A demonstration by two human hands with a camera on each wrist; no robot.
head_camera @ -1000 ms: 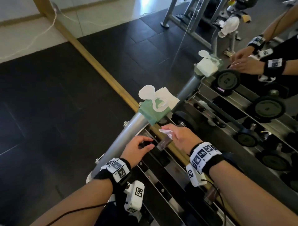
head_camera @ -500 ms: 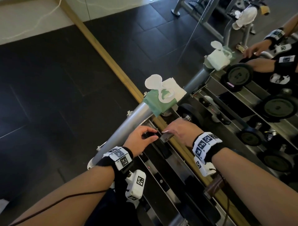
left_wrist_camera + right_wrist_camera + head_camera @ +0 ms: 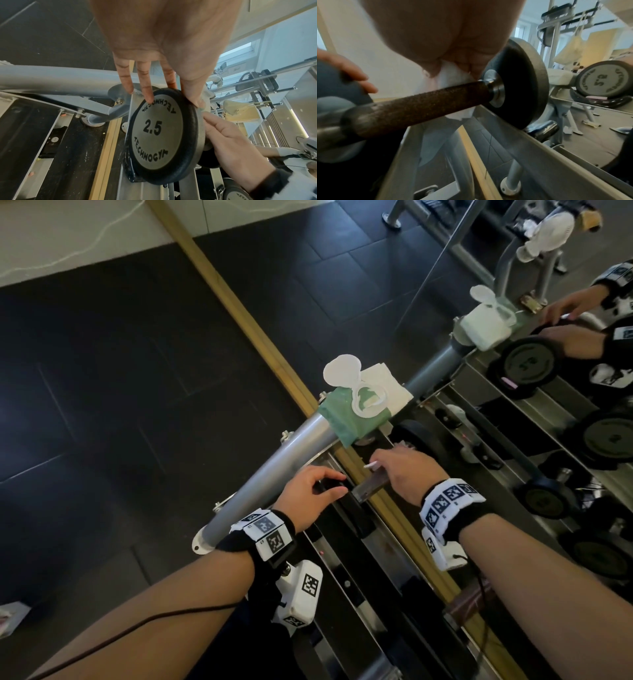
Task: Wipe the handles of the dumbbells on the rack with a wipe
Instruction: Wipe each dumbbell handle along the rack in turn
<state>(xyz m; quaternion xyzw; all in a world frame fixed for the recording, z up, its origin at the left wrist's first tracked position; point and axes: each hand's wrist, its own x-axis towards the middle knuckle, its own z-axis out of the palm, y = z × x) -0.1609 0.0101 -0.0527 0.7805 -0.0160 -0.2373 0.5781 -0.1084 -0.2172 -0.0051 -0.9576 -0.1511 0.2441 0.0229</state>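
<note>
A 2.5 dumbbell lies in the rack's top tray. My left hand grips its near end plate, fingers over the face and thumb on the rim. The brown knurled handle runs to the far plate. My right hand is curled over the handle near the far plate and holds a white wipe bunched in its fingers against the bar. Only a corner of the wipe shows in the head view.
A green wipes pack with its white lid open sits on the rack's grey tube. A wood-framed mirror behind the rack reflects more dumbbells and my hands. Black rubber floor lies to the left.
My right hand has come down with the wipe onto the handle and moved toward the far plate. My left hand has kept its hold on the near plate.
</note>
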